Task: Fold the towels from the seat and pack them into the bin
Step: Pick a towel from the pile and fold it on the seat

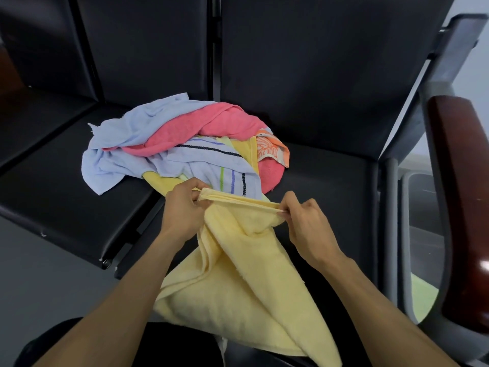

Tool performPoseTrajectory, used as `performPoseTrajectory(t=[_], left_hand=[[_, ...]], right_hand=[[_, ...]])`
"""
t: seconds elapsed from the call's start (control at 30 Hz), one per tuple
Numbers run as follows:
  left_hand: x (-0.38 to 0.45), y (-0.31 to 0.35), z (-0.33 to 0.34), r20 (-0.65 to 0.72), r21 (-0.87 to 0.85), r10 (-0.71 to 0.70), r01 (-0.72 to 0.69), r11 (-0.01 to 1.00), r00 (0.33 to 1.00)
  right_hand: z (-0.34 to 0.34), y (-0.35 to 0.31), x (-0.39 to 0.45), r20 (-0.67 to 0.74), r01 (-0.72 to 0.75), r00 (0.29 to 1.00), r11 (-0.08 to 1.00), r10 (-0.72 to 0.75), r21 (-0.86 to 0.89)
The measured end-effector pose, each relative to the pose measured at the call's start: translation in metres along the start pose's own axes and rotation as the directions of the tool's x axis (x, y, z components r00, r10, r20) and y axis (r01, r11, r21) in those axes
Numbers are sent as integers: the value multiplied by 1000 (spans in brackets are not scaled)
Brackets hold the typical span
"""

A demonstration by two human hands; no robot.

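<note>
Each hand — left hand, right hand — pinches the yellow towel.

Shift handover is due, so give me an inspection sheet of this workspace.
Surface: black padded seat, part of a row of joined seats.
Job's things: yellow towel held up by its top edge, hanging down toward the lap; pile of unfolded towels on the seat, light blue, pink, striped, orange-patterned. Bin: not clearly seen.
Clutter: nothing seen.
Grips: left hand pinches the yellow towel's top edge at one end; right hand pinches the other end.
Cables: nothing seen.
Surroundings: reddish-brown wooden armrest at right on a grey frame; grey floor.
</note>
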State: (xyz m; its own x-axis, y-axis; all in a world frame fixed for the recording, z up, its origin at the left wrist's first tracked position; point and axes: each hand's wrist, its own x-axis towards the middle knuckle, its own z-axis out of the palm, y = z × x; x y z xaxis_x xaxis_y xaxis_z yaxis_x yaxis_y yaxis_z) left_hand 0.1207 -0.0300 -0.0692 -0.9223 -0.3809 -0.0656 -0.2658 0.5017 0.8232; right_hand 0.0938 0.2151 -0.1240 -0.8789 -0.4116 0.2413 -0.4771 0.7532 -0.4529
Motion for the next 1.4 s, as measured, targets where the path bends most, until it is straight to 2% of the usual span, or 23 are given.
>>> performPoseTrajectory(t=[0.1,0.17,0.27,0.37,0.43,0.5,0.6,0.73,0.87,0.97,1.1,1.2,1.33,1.4], left_hand=[[0,1,-2,-16,-14,23,-24,1000,1000],[0,5,-2,-28,-20,43,-44,999,999],[-5,14,-5,-65,-50,65,-68,996,996],[-14,26,-13,-97,-88,100,-108,990,990],[-21,36,-21,-97,-90,137,-145,985,986],[-29,50,-30,-99,-87,193,-201,976,976],[-36,75,-50,-127,-75,266,-277,958,956],[-42,107,-82,-173,-26,312,-321,947,934],[-55,136,-108,-241,5,379,-390,921,893],[-60,145,-117,-248,84,411,-403,911,877],[-64,146,-122,-300,98,426,-416,904,853],[-74,151,-122,-289,71,450,-449,890,845],[-89,159,-122,-262,-91,463,-499,862,847],[-95,162,-120,-258,-52,494,-522,851,830]], right_hand=[[-7,-1,2,-169,36,985,998,-25,58],[-12,-2,2,-260,96,962,995,-88,19],[-21,-11,-1,-279,147,942,977,-186,-154],[-42,-20,-5,-281,72,950,970,-138,-232],[-59,-25,-7,-234,54,965,964,-117,-259],[-80,-37,-8,-203,16,978,989,-45,-146],[-115,-61,-1,-249,-57,964,986,94,154],[-164,-96,13,-339,-46,928,951,154,304],[-194,-122,18,-431,18,892,943,135,332],[-204,-134,19,-341,-9,936,977,83,213],[-216,-143,17,-356,-27,931,987,82,157],[-222,-145,13,-380,-44,915,971,133,233],[-228,-154,-3,-280,-15,948,903,149,429],[-229,-157,-8,-320,3,935,898,154,441]])
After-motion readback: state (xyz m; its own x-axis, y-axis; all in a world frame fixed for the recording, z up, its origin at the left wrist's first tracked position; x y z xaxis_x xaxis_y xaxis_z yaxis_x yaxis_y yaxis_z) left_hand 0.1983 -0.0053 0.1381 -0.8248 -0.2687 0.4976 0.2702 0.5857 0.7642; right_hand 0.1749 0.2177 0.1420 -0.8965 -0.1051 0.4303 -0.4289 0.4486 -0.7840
